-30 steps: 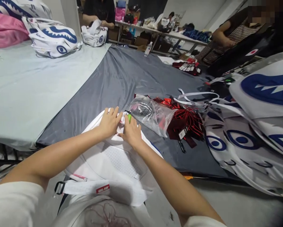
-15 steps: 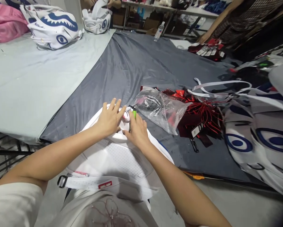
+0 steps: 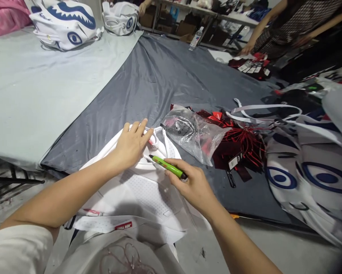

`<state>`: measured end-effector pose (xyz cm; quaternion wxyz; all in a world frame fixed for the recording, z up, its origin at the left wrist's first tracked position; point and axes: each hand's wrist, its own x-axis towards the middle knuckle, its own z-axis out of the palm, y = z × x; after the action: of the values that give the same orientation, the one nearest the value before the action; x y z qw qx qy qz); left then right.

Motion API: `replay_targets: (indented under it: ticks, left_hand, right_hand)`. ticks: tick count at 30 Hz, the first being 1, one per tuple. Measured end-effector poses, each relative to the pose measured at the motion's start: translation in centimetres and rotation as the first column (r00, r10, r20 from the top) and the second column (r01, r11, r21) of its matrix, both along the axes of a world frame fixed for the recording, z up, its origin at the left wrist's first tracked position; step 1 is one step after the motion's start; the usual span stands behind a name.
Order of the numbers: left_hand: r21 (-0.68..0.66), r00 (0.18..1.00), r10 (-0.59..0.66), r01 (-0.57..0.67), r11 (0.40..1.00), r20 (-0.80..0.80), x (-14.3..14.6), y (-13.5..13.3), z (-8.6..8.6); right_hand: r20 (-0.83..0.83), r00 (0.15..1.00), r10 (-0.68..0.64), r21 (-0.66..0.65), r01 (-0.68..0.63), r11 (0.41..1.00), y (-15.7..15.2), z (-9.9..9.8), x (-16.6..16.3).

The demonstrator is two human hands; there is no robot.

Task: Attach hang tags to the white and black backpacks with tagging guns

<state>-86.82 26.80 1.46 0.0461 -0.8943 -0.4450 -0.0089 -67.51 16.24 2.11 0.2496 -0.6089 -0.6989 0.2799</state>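
A white backpack point(image 3: 136, 190) lies at the table's near edge against my body, its dotted back panel towards me and a strap with a red label across its lower part. My left hand point(image 3: 132, 146) rests on the top of the backpack, fingers spread, beside the white carrying loop point(image 3: 154, 144). My right hand point(image 3: 189, 179) is closed around a green pen-shaped tool point(image 3: 169, 166) with black ends. The tool's narrow end points left towards my left thumb, over the upper edge of the backpack; whether it touches the fabric I cannot tell.
Right of the backpack lie a clear plastic bag point(image 3: 195, 131) and a bunch of dark red tags with red cords point(image 3: 236, 142). More white backpacks point(image 3: 310, 167) stand at the right, others point(image 3: 69, 28) at the far left. A water bottle point(image 3: 196, 39) and a co-worker's hand point(image 3: 247, 48) are further back.
My right hand has drawn back to the right and lower from the loop and now holds the green tool across the backpack's top. My left hand has hardly moved.
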Motion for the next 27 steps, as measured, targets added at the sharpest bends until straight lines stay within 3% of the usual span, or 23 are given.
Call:
replay_targets:
  ticks: [3,7,14,27]
  left_hand:
    - [-0.009,0.999,0.032,-0.032,0.999,0.025,-0.1,-0.3,0.1]
    - [-0.056,0.998,0.056,-0.055,0.997,0.023,0.0,-0.4,0.2]
    - [-0.109,0.998,0.061,-0.062,0.992,-0.011,0.1,0.1,0.4]
    - [-0.132,0.998,0.053,-0.049,0.99,0.025,-0.1,0.1,0.1]
  right_hand:
    - [0.076,0.991,0.106,-0.129,-0.096,0.987,1.8,1.0,-0.4]
    - [0.291,0.919,0.266,-0.272,-0.187,0.944,3.2,2.6,-0.8]
    - [0.541,0.78,0.316,-0.248,-0.211,0.946,2.6,1.9,-2.5]
    - [0.686,0.626,0.371,-0.277,-0.246,0.929,3.0,2.3,-3.6]
